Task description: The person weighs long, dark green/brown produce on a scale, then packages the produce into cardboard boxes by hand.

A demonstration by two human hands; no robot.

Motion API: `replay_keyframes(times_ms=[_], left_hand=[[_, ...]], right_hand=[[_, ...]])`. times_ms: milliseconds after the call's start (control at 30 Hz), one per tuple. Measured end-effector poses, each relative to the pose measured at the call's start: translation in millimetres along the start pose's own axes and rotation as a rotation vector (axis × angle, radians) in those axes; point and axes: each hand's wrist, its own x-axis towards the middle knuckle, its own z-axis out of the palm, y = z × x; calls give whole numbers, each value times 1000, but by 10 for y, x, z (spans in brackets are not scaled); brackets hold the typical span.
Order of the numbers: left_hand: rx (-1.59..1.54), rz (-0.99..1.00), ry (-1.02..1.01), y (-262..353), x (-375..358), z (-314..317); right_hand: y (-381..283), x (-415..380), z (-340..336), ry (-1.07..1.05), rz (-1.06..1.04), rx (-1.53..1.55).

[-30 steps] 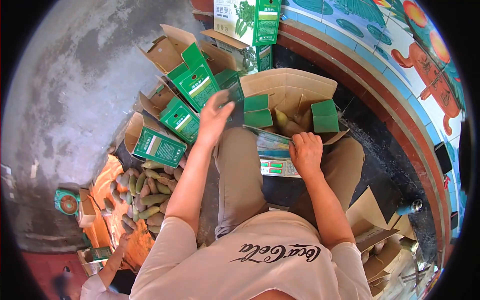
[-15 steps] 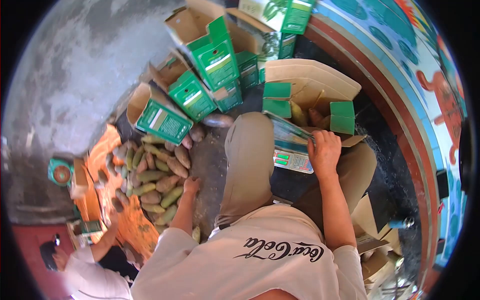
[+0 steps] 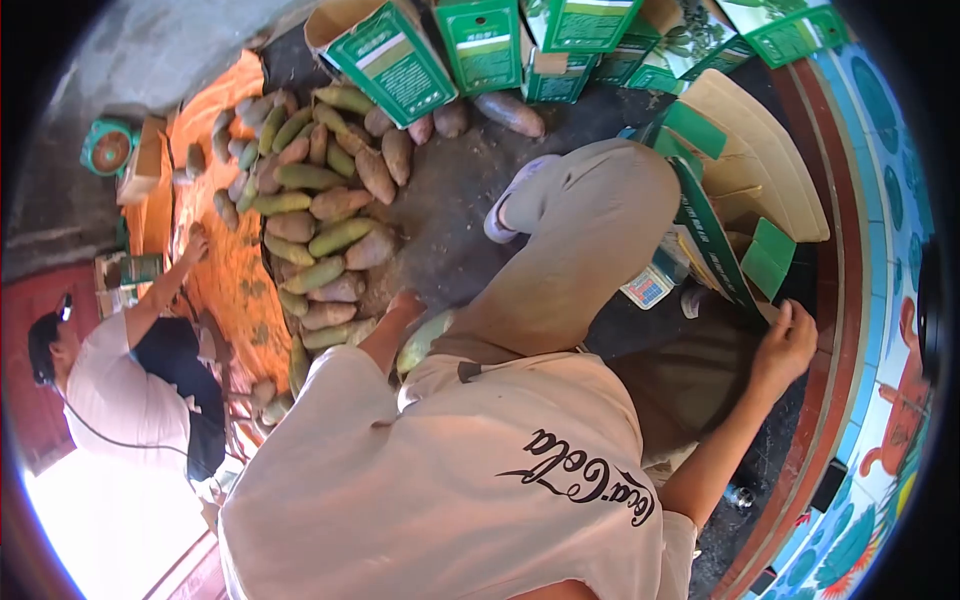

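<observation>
Since 1 second ago the left hand (image 3: 404, 306) has dropped from the green cartons down to the heap of tubers on the ground, and the view has swung left with it, pushing the open box toward the right edge. That hand now lies at the near edge of the pile of green and reddish tubers (image 3: 318, 205), just beside a pale green tuber (image 3: 424, 340) lying against the seated person's thigh; the shoulder hides most of the fingers, so whether they are closed on it cannot be told. The right hand (image 3: 786, 343) stays at the open cardboard box (image 3: 757, 170), its fingers curled over the edge of the box's dark green flap (image 3: 712, 240). A small scale (image 3: 650, 285) with a keypad shows just left of that flap, beside the knee.

As far as packing goes, the work looks only part done: the box's flaps stand open and its contents are out of sight from this angle, while dozens of tubers lie loose on the ground and on the orange sheet (image 3: 225, 275). A row of green printed cartons (image 3: 385, 55) stands along the top of the pile with flaps open; whether they hold anything cannot be made out. At far left another person (image 3: 110, 375) in a light shirt reaches a hand toward the far side of the same pile, near a green round object (image 3: 107, 146).
</observation>
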Motion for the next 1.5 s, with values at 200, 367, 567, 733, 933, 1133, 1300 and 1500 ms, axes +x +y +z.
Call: replay_keyframes(times_ms=[200,367,567,733,933,1133,1300,1500], left_hand=[[95,-8,-97,126,-179,117],[203,27,-189,-152,-146,551],[129,8,-222,-7,-260,600],[176,41,-204,304,-368,429],[123,-97,-204,235,-319,549],[282,-151,-244,331,-361,425],[165,-57,-129,433,-483,377],[72,186,-5,423,-438,257]], right_hand=[[830,-177,-27,-90,214,-129],[1170,-317,13,-274,352,-32],[966,-290,-68,-271,303,-21],[889,-272,-66,-278,265,-1],[938,-266,-49,-345,297,-71],[893,-240,-31,-325,214,-87],[837,-217,-11,-311,205,-125],[882,-209,17,-319,195,-136]])
